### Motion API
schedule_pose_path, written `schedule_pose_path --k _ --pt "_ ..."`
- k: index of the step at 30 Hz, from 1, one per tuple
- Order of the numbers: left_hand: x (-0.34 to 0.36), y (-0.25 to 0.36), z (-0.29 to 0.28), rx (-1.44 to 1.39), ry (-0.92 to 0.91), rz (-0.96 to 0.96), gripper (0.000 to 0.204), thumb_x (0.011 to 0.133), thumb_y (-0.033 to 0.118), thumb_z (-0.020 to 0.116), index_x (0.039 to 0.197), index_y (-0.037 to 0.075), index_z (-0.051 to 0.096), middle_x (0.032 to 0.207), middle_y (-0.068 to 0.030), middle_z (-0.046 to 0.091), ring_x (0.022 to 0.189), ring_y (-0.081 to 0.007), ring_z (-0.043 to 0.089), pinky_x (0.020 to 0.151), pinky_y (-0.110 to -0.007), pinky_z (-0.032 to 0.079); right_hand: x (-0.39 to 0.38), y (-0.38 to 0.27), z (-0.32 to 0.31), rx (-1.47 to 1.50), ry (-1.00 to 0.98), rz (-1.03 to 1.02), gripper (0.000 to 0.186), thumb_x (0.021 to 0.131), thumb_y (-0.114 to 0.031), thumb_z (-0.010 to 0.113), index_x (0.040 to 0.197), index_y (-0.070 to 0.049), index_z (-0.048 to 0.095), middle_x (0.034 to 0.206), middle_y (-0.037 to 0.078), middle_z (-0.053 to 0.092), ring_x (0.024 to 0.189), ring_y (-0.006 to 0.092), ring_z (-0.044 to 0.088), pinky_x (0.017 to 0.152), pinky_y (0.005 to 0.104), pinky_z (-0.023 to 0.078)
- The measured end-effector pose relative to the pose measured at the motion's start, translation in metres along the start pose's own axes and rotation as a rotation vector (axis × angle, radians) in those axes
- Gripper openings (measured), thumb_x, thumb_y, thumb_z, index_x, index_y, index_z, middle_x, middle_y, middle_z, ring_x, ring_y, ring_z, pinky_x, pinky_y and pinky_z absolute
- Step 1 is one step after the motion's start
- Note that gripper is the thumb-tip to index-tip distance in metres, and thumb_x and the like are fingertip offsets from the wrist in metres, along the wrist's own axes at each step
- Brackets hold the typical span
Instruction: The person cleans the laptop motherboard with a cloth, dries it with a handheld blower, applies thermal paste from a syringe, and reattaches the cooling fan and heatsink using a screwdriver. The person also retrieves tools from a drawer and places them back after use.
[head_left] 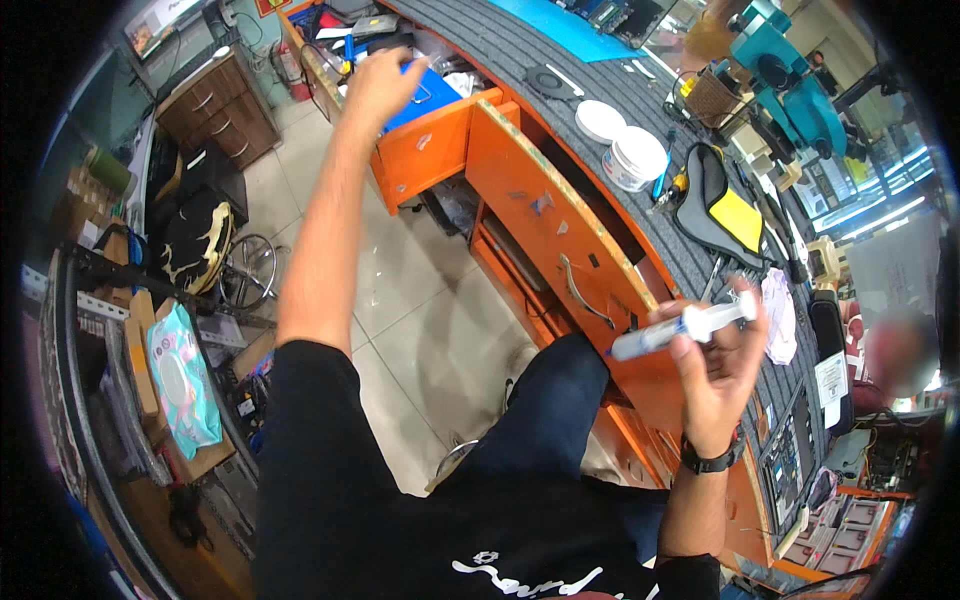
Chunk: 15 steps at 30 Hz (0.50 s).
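Note:
My right hand (718, 375) is closed round a syringe (648, 340) with a clear barrel and a white plunger, held above the bench's front edge. The barrel points left, and its contents look pale. My left arm stretches far forward, and my left hand (382, 88) is over an open orange drawer (425, 150). Its fingers are bent but apart, close to a blue flat case (428, 98) in the drawer. I see nothing held in them, though their undersides are hidden. Tools and other small items lie around the case.
On the ridged grey mat (545, 50) stand an open white tub (636, 158) and its lid (600, 121). A grey and yellow pouch (735, 215) lies nearby. Another orange drawer front (560, 220) sticks out before me. Shelving with a wipes pack (183, 385) stands at left.

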<state>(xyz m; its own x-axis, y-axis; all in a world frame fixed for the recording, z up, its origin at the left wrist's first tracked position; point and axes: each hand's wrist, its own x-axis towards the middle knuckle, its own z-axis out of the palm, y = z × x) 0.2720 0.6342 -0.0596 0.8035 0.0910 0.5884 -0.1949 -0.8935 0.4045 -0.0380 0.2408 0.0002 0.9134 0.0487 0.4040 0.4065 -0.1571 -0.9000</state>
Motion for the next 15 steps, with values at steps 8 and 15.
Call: schedule_pose_path --k 8,15 --pt "0.078 -0.083 0.053 0.584 -0.745 -0.354 0.074 0.098 0.069 0.050 0.139 0.010 0.066 0.146 -0.0133 0.062 0.137 -0.0309 0.057 0.113 -0.043 0.042 0.010 0.005 0.015 -0.478 -0.384 -0.066 0.035 0.081 -0.001 0.083 0.110 -0.003 0.064 0.109 0.011 0.068 0.096 0.0206 0.067 0.081 0.0307 0.054" --pt "0.096 -0.126 0.076 0.183 -0.349 -0.350 0.088 0.093 0.076 0.049 0.132 -0.001 0.066 0.133 -0.0256 0.067 0.126 -0.0397 0.063 0.106 -0.046 0.048 0.062 0.040 0.060 -0.093 -0.214 -0.116 0.048 0.082 0.006 0.079 0.119 -0.005 0.050 0.111 0.017 0.067 0.104 0.0232 0.069 0.087 0.0354 0.056"
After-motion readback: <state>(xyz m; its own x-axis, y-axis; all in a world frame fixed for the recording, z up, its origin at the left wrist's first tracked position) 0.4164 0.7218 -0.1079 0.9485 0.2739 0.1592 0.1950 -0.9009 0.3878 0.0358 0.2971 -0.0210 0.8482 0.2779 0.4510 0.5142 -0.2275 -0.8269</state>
